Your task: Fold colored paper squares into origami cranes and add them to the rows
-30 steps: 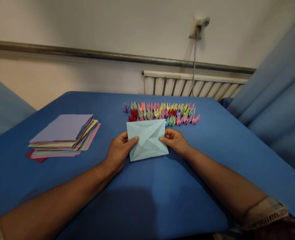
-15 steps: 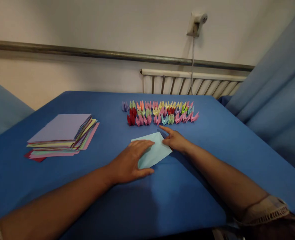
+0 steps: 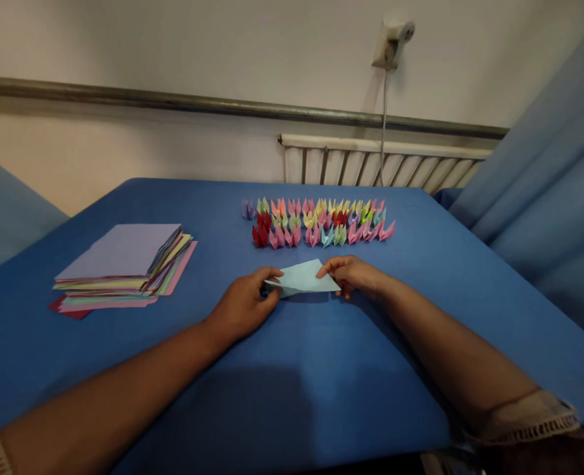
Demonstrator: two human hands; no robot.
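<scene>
A pale blue sheet of origami paper (image 3: 302, 277) is held between my two hands, its near edge lifted and slightly bent above the blue surface. My left hand (image 3: 247, 300) pinches the paper's left corner between thumb and fingers. At the right side, my right hand (image 3: 354, 274) grips the sheet with the thumb on top and fingers curled beneath. Just beyond the paper stand several rows of small folded paper cranes (image 3: 313, 235) in pink, red, yellow, green, blue and purple.
A thick stack of coloured paper (image 3: 118, 254) lies on the left of the blue-covered table (image 3: 222, 409). Behind are a wall rail (image 3: 197, 102), a radiator (image 3: 361, 148) and a socket with a cord (image 3: 388, 46). A blue curtain (image 3: 544, 178) hangs at the right.
The paper, lying flat under my spread left hand before, is now raised at its near edge. My left hand has moved to its left corner and closed; my right fingers have curled under it.
</scene>
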